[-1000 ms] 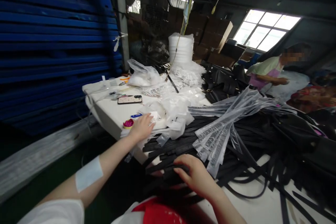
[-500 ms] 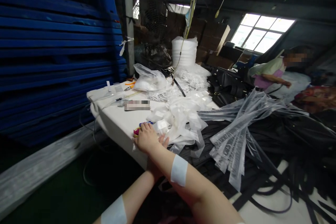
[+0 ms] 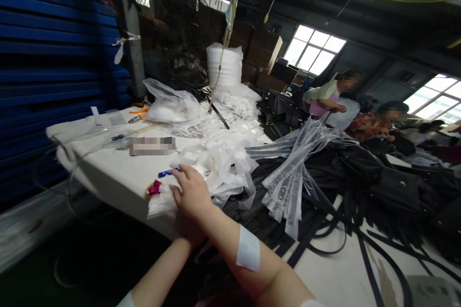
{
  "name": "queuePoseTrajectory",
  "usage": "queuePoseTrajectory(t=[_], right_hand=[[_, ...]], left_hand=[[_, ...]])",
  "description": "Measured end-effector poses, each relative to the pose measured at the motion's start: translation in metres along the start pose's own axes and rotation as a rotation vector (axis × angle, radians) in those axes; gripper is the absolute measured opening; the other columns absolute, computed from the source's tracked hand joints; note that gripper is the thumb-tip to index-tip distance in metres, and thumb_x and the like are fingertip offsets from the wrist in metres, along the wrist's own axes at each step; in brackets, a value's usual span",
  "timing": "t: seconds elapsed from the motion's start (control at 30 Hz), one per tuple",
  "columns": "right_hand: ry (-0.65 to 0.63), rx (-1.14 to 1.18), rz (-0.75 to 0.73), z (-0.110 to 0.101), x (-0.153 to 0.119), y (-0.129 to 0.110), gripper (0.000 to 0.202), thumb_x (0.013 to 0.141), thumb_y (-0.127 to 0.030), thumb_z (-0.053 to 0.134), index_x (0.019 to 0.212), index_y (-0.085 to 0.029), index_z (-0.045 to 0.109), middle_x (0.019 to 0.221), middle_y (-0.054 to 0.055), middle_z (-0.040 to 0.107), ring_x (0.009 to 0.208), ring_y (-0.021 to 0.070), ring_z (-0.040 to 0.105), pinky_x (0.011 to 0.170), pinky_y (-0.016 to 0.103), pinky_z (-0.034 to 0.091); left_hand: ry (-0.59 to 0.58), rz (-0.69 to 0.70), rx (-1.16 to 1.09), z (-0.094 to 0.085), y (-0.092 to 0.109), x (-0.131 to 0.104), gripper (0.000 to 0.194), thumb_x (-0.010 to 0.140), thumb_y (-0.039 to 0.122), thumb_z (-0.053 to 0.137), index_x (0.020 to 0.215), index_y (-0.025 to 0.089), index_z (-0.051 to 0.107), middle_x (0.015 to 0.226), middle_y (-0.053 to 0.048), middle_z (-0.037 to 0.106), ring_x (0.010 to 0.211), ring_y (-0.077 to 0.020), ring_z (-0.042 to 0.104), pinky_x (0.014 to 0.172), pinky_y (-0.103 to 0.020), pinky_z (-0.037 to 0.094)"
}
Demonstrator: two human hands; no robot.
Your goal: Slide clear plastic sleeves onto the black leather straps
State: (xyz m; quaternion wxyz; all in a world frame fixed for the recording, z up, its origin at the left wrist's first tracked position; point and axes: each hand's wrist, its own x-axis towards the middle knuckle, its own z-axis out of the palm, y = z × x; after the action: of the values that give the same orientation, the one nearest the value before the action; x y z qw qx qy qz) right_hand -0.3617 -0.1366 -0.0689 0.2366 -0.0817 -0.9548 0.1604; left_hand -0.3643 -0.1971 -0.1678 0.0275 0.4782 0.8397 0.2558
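My arms cross at the table's near edge. My right hand (image 3: 192, 193) is on top, its fingers slightly curled and spread apart with no object between them. It is over the white plastic sheets or bags (image 3: 162, 206) at the table edge. Just left of its fingertips are a small blue packet or label (image 3: 166, 172) and a crumpled magenta piece (image 3: 154, 188). Under my right wrist lies my left hand (image 3: 189, 231), in shadow; its fingers are hidden. A heap of translucent plastic bags (image 3: 230, 158) spreads to the right of my hands.
On the white table (image 3: 104, 163) lie orange-handled tools (image 3: 139, 111), a clear bag (image 3: 173, 103) and a thin hose (image 3: 81, 153). Black straps (image 3: 324, 230) and long plastic strips (image 3: 288, 187) cover the right side. Blue pallets (image 3: 54, 43) stand left. People (image 3: 329, 98) work beyond.
The view has swung right, so the scene sits farther left. My right hand has shifted right off the magenta piece, and its fingers have spread. Left fingers seen earlier are now hidden.
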Motion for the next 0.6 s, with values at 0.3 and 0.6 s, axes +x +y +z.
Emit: queuePoseTrajectory(t=[0.3, 0.6], right_hand=[[0.203, -0.227, 0.674, -0.083, -0.1, 0.116, 0.067, 0.068, -0.029, 0.073, 0.128, -0.006, 0.054, 0.12, 0.023, 0.058, 0.118, 0.0368, 0.049, 0.101, 0.051, 0.036], [0.015, 0.012, 0.513, -0.106, -0.11, 0.131, 0.019, 0.083, -0.032, 0.058, 0.083, -0.019, 0.072, 0.075, 0.001, 0.07, 0.07, 0.0159, 0.063, 0.065, 0.024, 0.047]], left_hand=[[0.349, 0.066, 0.147, -0.002, 0.007, -0.001, 0.053, 0.087, 0.035, 0.048, 0.133, 0.01, 0.052, 0.138, -0.021, 0.052, 0.126, -0.0337, 0.049, 0.108, -0.05, 0.034], [0.371, 0.082, 0.174, 0.0, 0.007, 0.0, 0.053, 0.087, 0.036, 0.047, 0.132, 0.008, 0.054, 0.137, -0.022, 0.053, 0.124, -0.0341, 0.052, 0.107, -0.049, 0.035]])
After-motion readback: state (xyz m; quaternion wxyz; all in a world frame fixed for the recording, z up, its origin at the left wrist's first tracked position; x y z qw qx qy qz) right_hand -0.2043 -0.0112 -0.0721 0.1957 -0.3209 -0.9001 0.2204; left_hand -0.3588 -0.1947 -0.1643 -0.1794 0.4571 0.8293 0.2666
